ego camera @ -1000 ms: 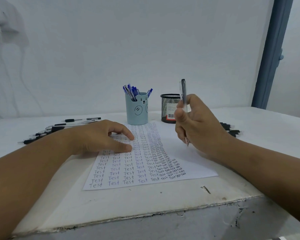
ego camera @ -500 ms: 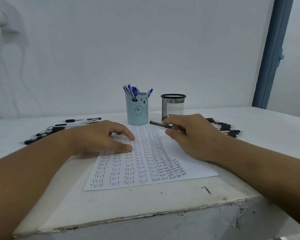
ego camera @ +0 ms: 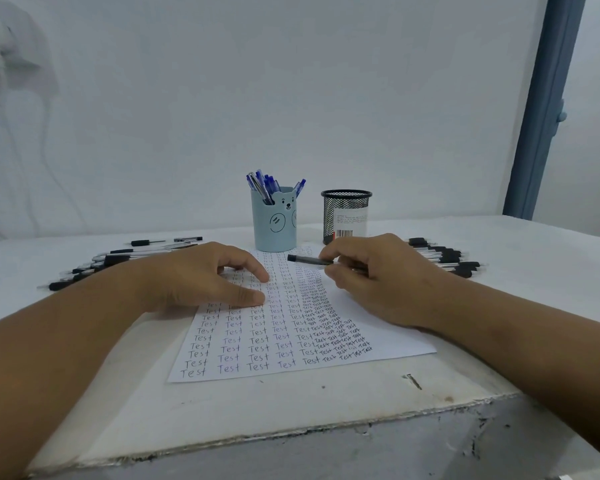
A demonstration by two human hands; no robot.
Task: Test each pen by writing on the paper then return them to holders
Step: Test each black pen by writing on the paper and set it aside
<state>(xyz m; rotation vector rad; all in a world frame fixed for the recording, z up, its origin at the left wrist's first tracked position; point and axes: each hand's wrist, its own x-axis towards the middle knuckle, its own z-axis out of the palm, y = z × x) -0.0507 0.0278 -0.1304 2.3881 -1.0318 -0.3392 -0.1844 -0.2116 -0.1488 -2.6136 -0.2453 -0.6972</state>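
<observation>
Pen (ego camera: 309, 260) swung down to lie flat – right hand (ego camera: 378, 275) fingers pinching it, left hand (ego camera: 201, 275) resting open on paper (ego camera: 388, 327).

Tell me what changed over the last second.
The right hand swung the black pen from upright down to lying nearly flat over the paper, dark end pointing left, still gripping it. The left hand, both holders and the loose pens kept their places.
</observation>
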